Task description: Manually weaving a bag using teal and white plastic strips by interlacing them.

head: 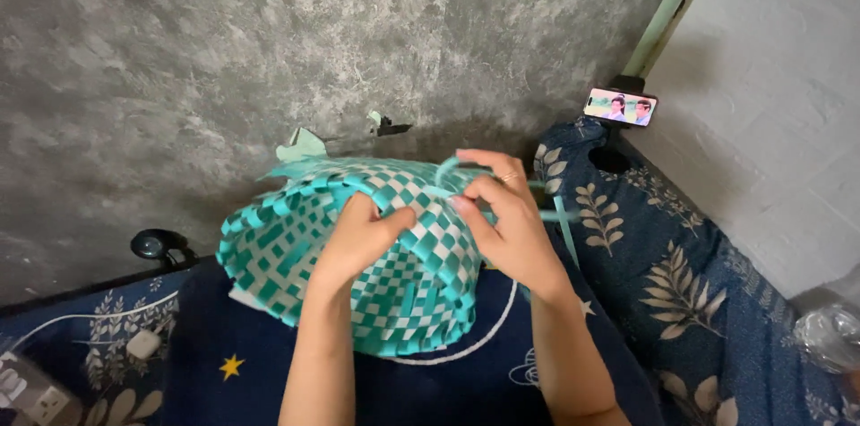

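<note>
A woven basket (287, 247) of teal and white plastic strips lies on its side in front of me, its base toward the grey wall. My left hand (358, 233) presses on the checkered weave near the top, thumb and fingers pinched against a strip. My right hand (506, 215), with a ring on one finger, grips a loose light-teal strip (439, 189) at the basket's upper right edge. More loose strip ends (300, 148) stick out behind the basket toward the wall.
Dark blue bedding (681, 283) with leaf and star prints lies under and to the right. A phone (620, 107) with a lit screen stands at the bed corner. A white charger (143, 344) and a power strip (36, 395) sit at lower left. Clear plastic (829, 336) is at right.
</note>
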